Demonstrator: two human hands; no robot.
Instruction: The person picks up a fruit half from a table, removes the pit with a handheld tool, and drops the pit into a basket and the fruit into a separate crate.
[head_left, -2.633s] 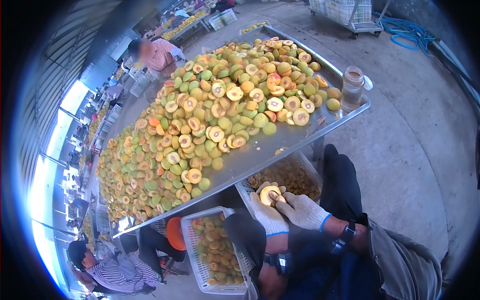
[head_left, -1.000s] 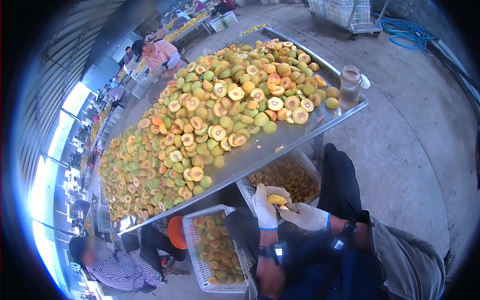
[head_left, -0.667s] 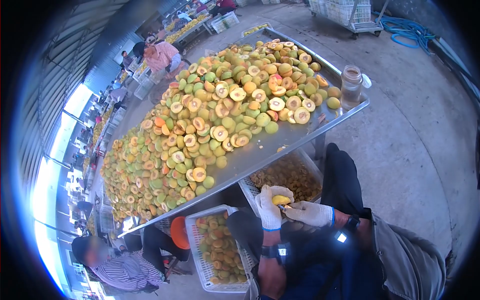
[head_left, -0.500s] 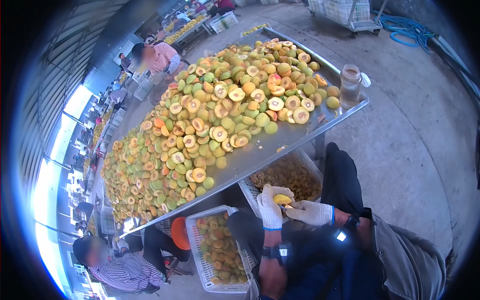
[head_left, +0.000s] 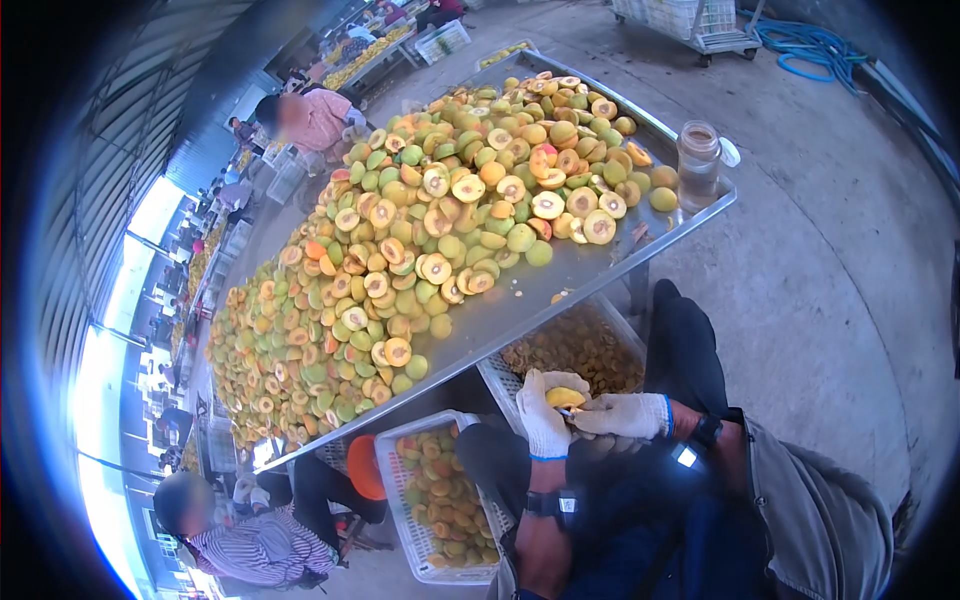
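My left hand (head_left: 545,418), in a white knit glove, is closed around a yellow peach half (head_left: 565,397) at the lower middle of the head view. Close against it is my gloved right hand (head_left: 628,415), fingers pinched on a small metal-tipped tool (head_left: 568,411). The tool's tip touches the lower edge of the fruit, and its handle is hidden in the glove. Below both hands stands a white crate (head_left: 505,385) holding brown peach pits (head_left: 575,350). A metal table (head_left: 590,285) heaped with halved peaches (head_left: 430,230) rises beyond them.
A second white crate (head_left: 408,530) of peach halves stands left of my knees, beside an orange bucket (head_left: 366,468). A clear jar (head_left: 698,165) sits on the table's right corner. One person (head_left: 265,545) sits at lower left; another (head_left: 318,120) works across the table.
My two hands stay together at the fruit; the tool's metal tip shows more plainly against it now. The seated person at lower left has shifted slightly to the right in view.
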